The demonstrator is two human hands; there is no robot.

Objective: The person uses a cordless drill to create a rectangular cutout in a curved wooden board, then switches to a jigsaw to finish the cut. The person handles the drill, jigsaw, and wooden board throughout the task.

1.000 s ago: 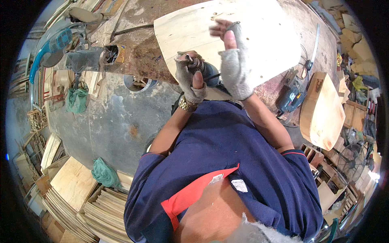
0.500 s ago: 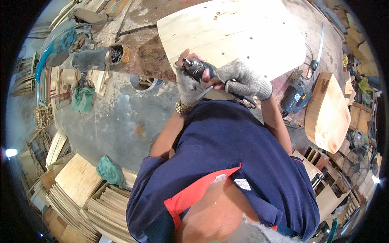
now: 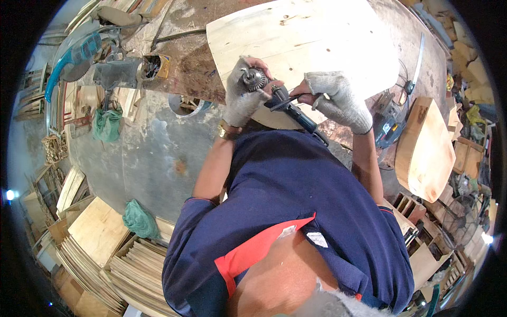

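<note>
My left hand (image 3: 243,92), in a grey fingerless glove, grips a dark power drill (image 3: 293,111) near its toothed metal chuck (image 3: 254,79). The chuck faces up toward my head, and the drill's body slants down to the right, over my waist. My right hand (image 3: 332,100), gloved the same way, has its fingertips closed beside the drill's body on a thin dark item that I cannot make out. Behind both hands lies a large pale plywood panel (image 3: 285,37) with small dark spots, on a stained worktable (image 3: 185,79).
At the right lie a dark blue power tool (image 3: 385,127) with a cord and a shaped wooden block (image 3: 425,153). A blue circular saw (image 3: 74,58) stands at upper left beside a box of small items (image 3: 153,66). Plywood stacks (image 3: 132,269) are at lower left, a fan (image 3: 457,214) at right.
My right hand has come down from over the panel to the drill and then shifted a little right. The drill has turned, so more of its body shows below the chuck.
</note>
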